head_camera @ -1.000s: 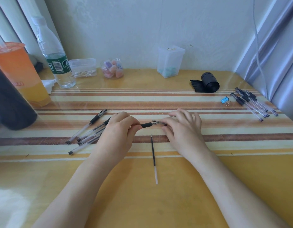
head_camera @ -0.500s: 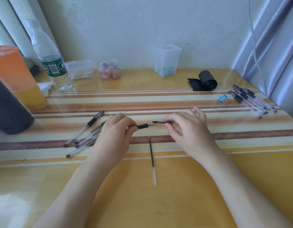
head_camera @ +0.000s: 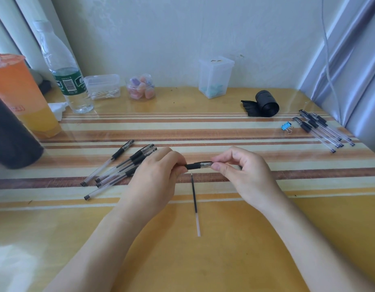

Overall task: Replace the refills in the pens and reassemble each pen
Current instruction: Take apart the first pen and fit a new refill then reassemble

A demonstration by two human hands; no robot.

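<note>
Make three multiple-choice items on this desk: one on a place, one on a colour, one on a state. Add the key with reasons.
1. Where is the loose refill?
A) on the floor
B) on the table between the forearms
C) in a drawer

2. What colour is the binder clip?
A) blue
B) red
C) green

3. What is the left hand doing?
A) lying flat
B) lifting a cup
C) gripping a pen

Key: B, it lies on the bare tabletop between both forearms. A, the clip is plainly blue. C, its fingers curl round the pen while the right hand pinches the other end.
</note>
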